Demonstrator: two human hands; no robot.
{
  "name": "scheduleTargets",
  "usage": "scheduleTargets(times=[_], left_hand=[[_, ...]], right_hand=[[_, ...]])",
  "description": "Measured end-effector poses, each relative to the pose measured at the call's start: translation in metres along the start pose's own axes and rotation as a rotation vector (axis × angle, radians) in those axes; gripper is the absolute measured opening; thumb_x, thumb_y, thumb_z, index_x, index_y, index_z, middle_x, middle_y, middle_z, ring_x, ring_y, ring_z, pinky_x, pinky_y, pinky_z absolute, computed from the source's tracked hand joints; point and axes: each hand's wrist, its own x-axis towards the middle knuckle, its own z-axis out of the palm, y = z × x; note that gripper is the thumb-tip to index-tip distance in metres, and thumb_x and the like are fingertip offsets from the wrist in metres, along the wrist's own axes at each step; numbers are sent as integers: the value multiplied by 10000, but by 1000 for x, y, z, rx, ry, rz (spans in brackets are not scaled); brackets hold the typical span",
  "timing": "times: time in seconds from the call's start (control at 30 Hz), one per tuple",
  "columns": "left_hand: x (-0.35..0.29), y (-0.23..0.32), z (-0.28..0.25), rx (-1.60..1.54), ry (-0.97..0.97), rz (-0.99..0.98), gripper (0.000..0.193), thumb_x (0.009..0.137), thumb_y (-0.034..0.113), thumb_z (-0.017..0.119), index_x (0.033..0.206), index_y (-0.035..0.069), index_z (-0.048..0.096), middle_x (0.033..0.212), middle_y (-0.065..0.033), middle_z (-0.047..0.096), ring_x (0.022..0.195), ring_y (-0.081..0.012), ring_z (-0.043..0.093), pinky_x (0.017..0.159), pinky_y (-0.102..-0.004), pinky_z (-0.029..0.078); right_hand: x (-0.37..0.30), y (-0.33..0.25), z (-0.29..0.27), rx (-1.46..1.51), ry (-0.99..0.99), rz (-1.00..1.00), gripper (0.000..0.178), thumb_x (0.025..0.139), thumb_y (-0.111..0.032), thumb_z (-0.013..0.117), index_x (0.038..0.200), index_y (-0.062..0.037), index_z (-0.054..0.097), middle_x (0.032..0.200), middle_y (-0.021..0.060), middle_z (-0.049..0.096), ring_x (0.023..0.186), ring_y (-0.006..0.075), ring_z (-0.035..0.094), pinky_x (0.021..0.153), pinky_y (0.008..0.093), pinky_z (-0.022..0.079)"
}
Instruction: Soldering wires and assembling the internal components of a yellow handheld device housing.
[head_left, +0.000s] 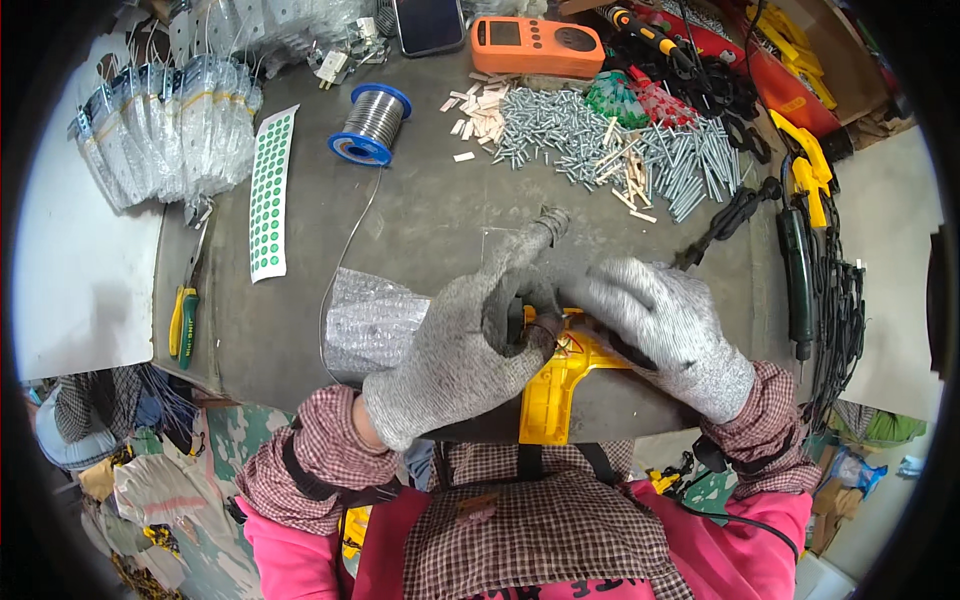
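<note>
A yellow plastic tool housing [546, 405], shaped like a pistol, lies at the front edge of the table with its handle toward me. Thin wires [566, 345] show inside its upper part. My left hand [465, 335], in a grey knit glove, is closed around the housing's left end; the glove hides much of the grip. One of its fingers points up and away, with a loose glove tip. Over the right end of the housing is my right hand [665, 325], also gloved. Its fingers are bent and smeared by motion, so their hold cannot be made out.
Bubble wrap [375, 315] lies beside my left hand, near a solder spool [375, 122] trailing wire. Farther back are a green-dotted sticker sheet [272, 195], piled screws [570, 130] and an orange meter [537, 46]. Pliers [184, 325] lie left; a dark power screwdriver [797, 280] is right.
</note>
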Motion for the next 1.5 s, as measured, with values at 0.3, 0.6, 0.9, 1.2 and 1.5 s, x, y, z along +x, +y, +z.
scheduleTargets(times=[0.3,0.6,0.9,1.2,1.5], left_hand=[[9,19,-6,-125,-79,-120,709,899,-11,652,1526,12,322,1084,-56,651,985,-77,582,883,-225,468],[0,18,9,644,4,455,702,832,2,667,1485,109,433,1004,-73,687,830,-252,687,703,-339,552],[11,39,16,614,7,-58,275,868,79,659,1140,53,623,989,-170,654,874,-341,674,742,-396,540],[-4,57,-9,588,98,103,415,828,89,769,1190,9,583,1247,-96,566,1019,-211,623,785,-325,521],[-3,57,28,-55,218,-297,203,949,95,681,1101,-2,587,891,-61,668,754,-65,612,686,-217,514]], right_hand=[[-9,12,-1,-80,-138,-184,376,798,-215,654,1161,-118,648,1029,73,645,788,260,652,663,402,530],[-11,12,30,992,-127,545,204,882,-172,738,999,-48,625,857,91,611,797,232,628,719,353,503],[-16,20,-16,685,155,172,199,833,-110,723,1031,-104,711,1053,101,652,955,278,651,817,368,536],[-18,17,4,1138,-4,449,233,932,-113,600,1161,-70,622,1030,107,678,910,256,694,791,343,542],[-12,-1,8,1379,22,560,95,968,-108,599,1022,-37,634,902,23,652,789,68,620,704,235,516]])
